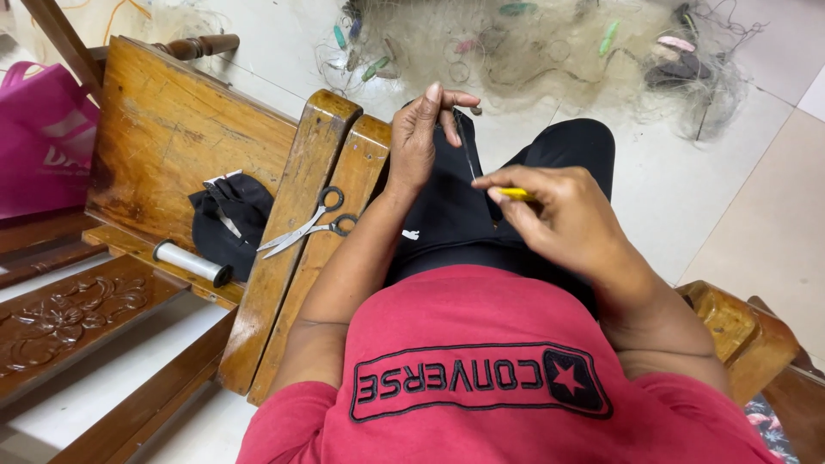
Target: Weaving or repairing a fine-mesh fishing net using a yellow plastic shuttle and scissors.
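My left hand (423, 133) is raised over my lap with its fingers pinched on a thin dark strand of fishing net (465, 148) that runs down toward my right hand. My right hand (559, 210) grips a small yellow netting needle (514, 194) between thumb and fingers, its tip touching that strand. I sit in a red shirt and black trousers (481, 215). A heap of pale fishing net (550, 51) with coloured floats lies on the tiled floor ahead.
Silver scissors (305, 228) rest on the wooden armrest (292, 258) at my left. Beyond it, a wooden chair seat (163, 129) holds a black cap (228, 219) and a white thread spool (191, 262). A pink bag (39, 137) stands far left.
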